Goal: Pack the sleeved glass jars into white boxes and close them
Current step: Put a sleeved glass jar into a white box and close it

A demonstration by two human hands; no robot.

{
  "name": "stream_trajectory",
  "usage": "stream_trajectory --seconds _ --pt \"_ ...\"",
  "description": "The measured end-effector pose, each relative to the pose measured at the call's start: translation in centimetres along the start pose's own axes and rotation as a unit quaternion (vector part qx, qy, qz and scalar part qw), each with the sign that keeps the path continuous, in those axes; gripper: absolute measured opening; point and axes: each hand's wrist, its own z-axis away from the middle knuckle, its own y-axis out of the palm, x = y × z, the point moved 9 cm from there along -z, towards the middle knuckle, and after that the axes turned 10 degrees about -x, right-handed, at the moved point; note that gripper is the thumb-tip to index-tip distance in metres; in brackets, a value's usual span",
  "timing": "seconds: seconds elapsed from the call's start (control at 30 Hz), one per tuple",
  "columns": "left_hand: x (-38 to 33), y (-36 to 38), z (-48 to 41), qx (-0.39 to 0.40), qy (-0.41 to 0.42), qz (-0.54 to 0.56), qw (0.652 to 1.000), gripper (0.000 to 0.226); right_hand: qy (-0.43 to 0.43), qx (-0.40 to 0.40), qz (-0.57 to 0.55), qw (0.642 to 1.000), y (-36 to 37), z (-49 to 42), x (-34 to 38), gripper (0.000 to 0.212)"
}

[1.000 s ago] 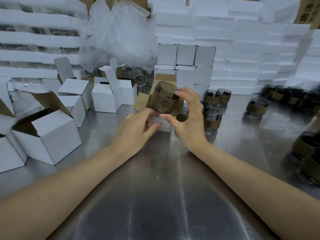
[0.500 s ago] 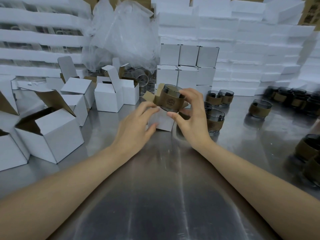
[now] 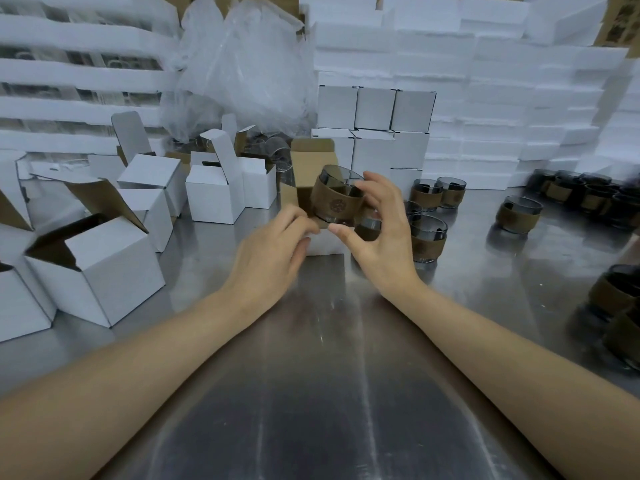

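While both forearms reach fwd over the scuffed steel tabletop, the right hand pinches a smoky glass jar in a brown sleeve, thumb under base, fingers curled over the rim, jar tilted w/ mouth up and away. Jar sits at the mouth of a small white box w/ brown inner flaps open. Left hand, palm down, fingers bunched together, tips touching the box's near flap. More sleeved jars just right.
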Motion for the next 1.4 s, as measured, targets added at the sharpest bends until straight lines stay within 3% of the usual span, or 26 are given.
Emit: stream_trajectory --seconds 0.3,0.5,0.6,0.7,0.8,0.9,1.0,1.07,1.13,1.27,1.4 --pt "-1.9 -1.2 -0.2 -0.021 0.037 0.037 0.998 0.010 0.002 0.014 -0.029 0.999 0.3 0.1 0.4 0.055" --pt "-2.0 -1.4 -0.2 -0.030 0.032 0.058 0.997 0.014 0.058 0.051 -0.056 0.995 1.2 0.3 -0.5 0.055" --pt "-1.9 -1.5 -0.1 -0.036 0.033 0.057 0.997 0.013 0.041 0.069 -0.047 0.996 1.2 0.3 -0.6 0.042" --pt "-0.5 -1.4 -0.1 -0.055 -0.016 0.086 0.995 0.014 0.026 0.126 -0.016 0.991 2.1 0.8 -0.5 0.028" --pt "1.1 -1.2 -0.1 -0.070 -0.087 0.139 0.984 0.014 0.048 0.172 0.012 0.984 3.0 1.3 -1.1 0.027" --pt "1.8 -1.5 0.0 -0.103 -0.114 0.153 0.976 0.016 0.059 0.127 0.005 0.990 2.3 0.8 -1.4 0.032" --pt "3.5 -1.6 0.4 -0.125 -0.189 0.142 0.964 0.046 0.119 0.012 -0.007 0.993 0.5 0.2 -2.7 0.043" --pt "5.0 -0.7 0.8 -0.094 -0.273 0.170 0.942 0.068 0.196 0.005 -0.034 0.980 0.4 0.4 -4.1 0.047" --pt "5.3 0.6 1.0 -0.039 -0.305 0.221 0.925 0.077 0.226 0.064 -0.048 0.971 1.3 0.8 -4.5 0.046" --pt "3.5 1.5 0.7 0.047 -0.225 0.232 0.945 0.064 0.103 0.159 -0.013 0.982 2.7 1.0 -2.0 0.031" --pt "3.1 1.5 0.5 0.058 -0.210 0.211 0.953 0.057 0.114 0.152 -0.004 0.982 3.0 0.8 -2.1 0.029"
